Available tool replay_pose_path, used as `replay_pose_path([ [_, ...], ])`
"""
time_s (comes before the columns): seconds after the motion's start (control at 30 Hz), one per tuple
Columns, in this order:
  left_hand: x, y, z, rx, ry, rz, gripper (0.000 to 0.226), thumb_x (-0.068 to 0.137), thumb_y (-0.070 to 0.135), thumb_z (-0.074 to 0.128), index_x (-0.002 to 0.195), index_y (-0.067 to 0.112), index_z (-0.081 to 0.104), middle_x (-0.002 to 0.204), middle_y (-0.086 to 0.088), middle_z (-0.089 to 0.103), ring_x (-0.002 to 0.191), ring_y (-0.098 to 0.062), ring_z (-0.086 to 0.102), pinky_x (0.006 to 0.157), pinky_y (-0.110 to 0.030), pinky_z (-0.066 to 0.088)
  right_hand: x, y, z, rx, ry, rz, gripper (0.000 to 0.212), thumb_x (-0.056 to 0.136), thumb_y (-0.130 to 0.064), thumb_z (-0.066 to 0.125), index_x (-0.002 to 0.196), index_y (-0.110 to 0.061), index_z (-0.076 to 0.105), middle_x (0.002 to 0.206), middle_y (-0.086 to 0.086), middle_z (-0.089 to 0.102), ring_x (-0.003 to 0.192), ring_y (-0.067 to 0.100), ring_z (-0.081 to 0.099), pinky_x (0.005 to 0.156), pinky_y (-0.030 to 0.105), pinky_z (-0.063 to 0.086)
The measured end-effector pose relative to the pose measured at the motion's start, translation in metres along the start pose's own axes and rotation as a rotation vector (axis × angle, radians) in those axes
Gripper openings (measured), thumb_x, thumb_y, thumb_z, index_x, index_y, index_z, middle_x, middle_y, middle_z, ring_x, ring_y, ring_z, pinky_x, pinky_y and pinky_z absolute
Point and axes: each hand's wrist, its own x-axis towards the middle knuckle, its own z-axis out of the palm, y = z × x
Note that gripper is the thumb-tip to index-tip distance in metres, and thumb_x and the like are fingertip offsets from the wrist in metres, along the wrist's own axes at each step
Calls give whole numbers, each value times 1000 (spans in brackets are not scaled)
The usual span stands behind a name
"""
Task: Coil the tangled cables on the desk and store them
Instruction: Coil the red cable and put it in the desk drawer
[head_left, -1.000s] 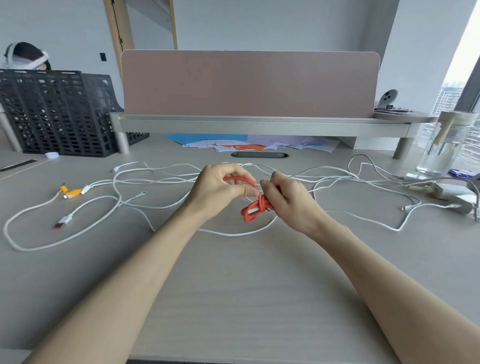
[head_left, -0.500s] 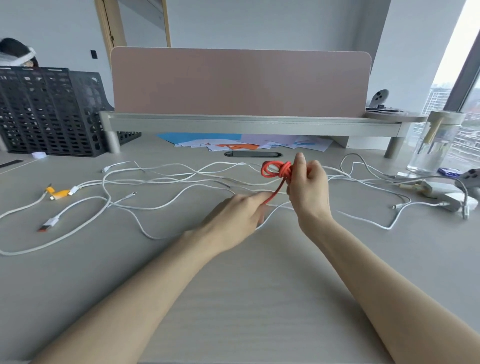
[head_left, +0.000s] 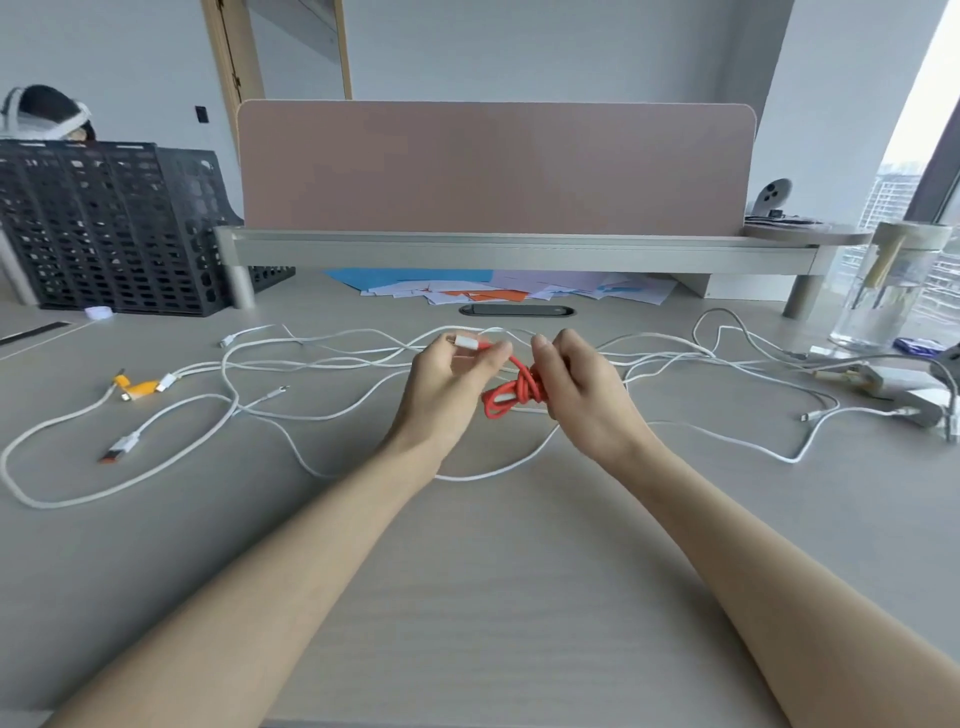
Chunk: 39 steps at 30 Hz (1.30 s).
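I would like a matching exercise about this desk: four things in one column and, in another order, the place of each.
Things
1. red cable
2. black mesh rack
3. glass jar
4. coloured papers

Places
A. under the shelf
B. far left of the desk
C. held by the left hand and the right hand
D. far right of the desk

Pairs: 1-C, 2-B, 3-D, 4-A

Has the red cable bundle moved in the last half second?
Yes. The red cable bundle, held by the right hand, is now lower, well below the dark desk slot; before, it was raised almost level with it.
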Motion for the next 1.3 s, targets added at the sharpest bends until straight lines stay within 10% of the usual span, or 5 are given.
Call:
replay_pose_path([
  [0.3,-4,5,4,150,-255,-139,21,102,33,43,91,16,51,68,-3,64,56,-12,59,49,-23,40,-6,-7,-2,-39,-224,-116,26,100,-32,53,82,-15,45,61,-12,59,57,3,50,57,14,37],
  [0.6,8,-9,-9,470,-123,81,23,100,36,41,93,16,50,71,5,65,67,-16,57,68,-34,42,-1,-4,-1,144,-289,51,12,97,-11,59,107,-10,64,85,10,71,68,14,62,58,29,55],
  [1.0,3,-3,-13,532,-286,168,10,97,17,34,88,16,31,63,-19,56,50,-22,46,48,-34,40,2,-13,-5,722,-212,554,7,88,-8,67,95,-8,69,85,8,71,76,16,68,78,28,57],
  [1.3,2,-1,-20,654,-305,208,30,103,40,28,81,21,35,57,0,53,49,-17,50,58,-36,46,-4,-10,6,764,-266,502,10,94,-22,65,94,-14,72,91,3,74,84,11,70,69,23,54],
])
